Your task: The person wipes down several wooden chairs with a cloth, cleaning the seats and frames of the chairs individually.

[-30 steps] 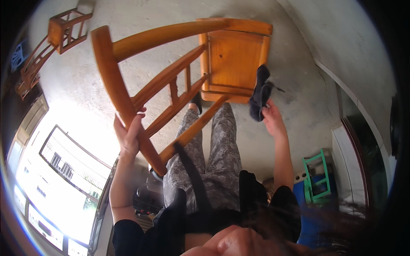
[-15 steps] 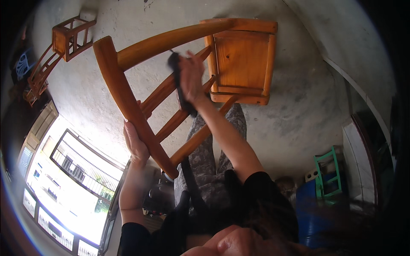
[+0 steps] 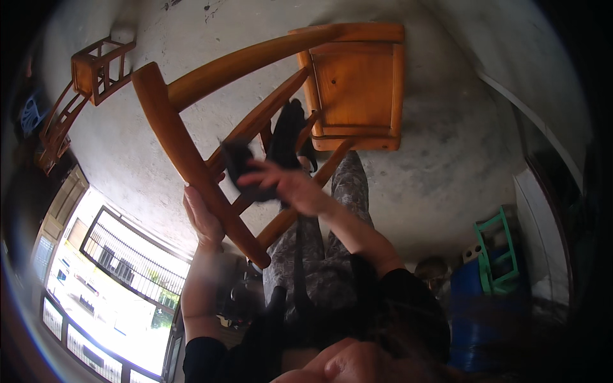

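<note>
Orange-brown varnished wood fills the upper part of the view: a wooden chair with a square seat and curved back rails is tipped so that its back frame slants down toward the person. The left hand is wrapped closed around the thick outer rail of the chair back, steadying it from below. The right hand is closed on a dark, crumpled cloth, pressing it against the slats between the two long rails; part of the cloth hangs up toward the seat edge. The step in hand looks like wiping the back slats, with the seat and the far rail apparently not yet under the cloth. The next stroke calls for the left hand's firm grip, so the tilted frame does not swing, and for the cloth to be drawn along each slat, not across the gaps. Grey concrete floor lies beneath, with a second wooden frame well apart at the upper left and a green stool at the right.
</note>
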Available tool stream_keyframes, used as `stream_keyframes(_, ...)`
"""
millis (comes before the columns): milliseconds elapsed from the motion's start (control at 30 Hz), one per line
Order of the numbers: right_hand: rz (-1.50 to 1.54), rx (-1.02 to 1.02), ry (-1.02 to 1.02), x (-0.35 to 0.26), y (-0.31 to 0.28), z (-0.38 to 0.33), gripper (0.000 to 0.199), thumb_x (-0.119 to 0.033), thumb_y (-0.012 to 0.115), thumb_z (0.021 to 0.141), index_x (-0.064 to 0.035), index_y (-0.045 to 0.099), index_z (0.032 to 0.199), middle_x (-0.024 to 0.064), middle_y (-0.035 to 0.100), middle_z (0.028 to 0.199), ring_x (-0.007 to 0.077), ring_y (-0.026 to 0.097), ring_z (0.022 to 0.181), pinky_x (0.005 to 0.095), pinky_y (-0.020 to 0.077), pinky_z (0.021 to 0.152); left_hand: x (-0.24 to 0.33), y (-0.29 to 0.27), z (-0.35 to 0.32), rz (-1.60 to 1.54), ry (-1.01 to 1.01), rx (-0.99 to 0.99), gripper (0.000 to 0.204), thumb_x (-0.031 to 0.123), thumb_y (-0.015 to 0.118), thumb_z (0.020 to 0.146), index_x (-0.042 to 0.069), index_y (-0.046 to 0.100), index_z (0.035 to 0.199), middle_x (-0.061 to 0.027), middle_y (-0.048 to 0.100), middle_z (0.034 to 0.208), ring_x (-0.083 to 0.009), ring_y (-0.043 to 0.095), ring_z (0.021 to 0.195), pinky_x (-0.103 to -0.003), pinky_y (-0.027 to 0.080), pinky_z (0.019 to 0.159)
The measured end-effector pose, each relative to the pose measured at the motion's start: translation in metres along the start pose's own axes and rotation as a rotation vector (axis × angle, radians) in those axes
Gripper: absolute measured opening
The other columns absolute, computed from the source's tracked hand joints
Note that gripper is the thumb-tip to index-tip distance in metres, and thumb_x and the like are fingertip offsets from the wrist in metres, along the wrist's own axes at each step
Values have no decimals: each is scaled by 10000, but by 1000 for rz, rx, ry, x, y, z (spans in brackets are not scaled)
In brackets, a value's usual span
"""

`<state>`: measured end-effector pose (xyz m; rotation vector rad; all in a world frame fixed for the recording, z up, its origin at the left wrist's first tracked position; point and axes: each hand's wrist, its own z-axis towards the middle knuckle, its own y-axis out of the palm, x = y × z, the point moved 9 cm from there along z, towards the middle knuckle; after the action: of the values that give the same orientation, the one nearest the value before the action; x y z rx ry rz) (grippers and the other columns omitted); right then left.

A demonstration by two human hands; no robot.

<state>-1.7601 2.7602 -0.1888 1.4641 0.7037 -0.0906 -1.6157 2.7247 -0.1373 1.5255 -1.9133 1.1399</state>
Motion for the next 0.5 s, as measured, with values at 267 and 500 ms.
stream_keyframes(267, -1173, 326, -285, 35, -3, -18, 585, -210, 790, 475, -175, 477, 968, 101, 389, 1201, 315, 332, 1128, 474, 303, 928, 9, 4, 2, 79, 74, 98, 683, 514, 199, 910, -77, 395, 1190, -206, 522, 1064, -288, 545, 968, -394, 421, 858)
stream_keyframes(500, -1444, 209, -337, 64, -89, -47, 382, -6, 639, 612, -113, 547, 966, 135, 407, 1217, 321, 408, 1085, 398, 378, 888, 5, 4, 2, 100, 55, 16, 643, 508, 181, 913, -12, 356, 1250, -174, 509, 1123, -283, 508, 1041, -432, 377, 915)
